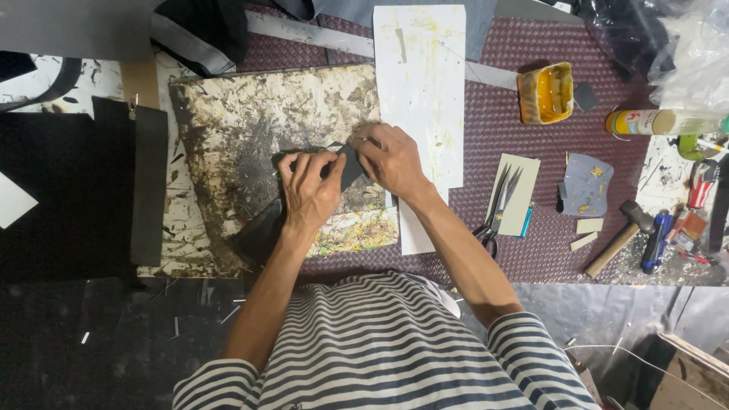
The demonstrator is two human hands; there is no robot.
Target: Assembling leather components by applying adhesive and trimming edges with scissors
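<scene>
A small dark grey piece of material (349, 168) lies on a glue-stained work board (250, 121). My left hand (307, 188) presses its left end with the fingertips. My right hand (389, 158) pinches and presses its right end. Both hands meet over the piece, which they partly hide. A larger dark piece (262, 228) lies under my left wrist at the board's front edge.
A long white stained paper strip (421, 68) lies right of the board. Scissors (495, 209) rest on a pale card. An open yellow glue tin (547, 93), a tube (661, 121), a hammer (619, 235) and small tools sit at the right. A black strip (148, 186) lies at left.
</scene>
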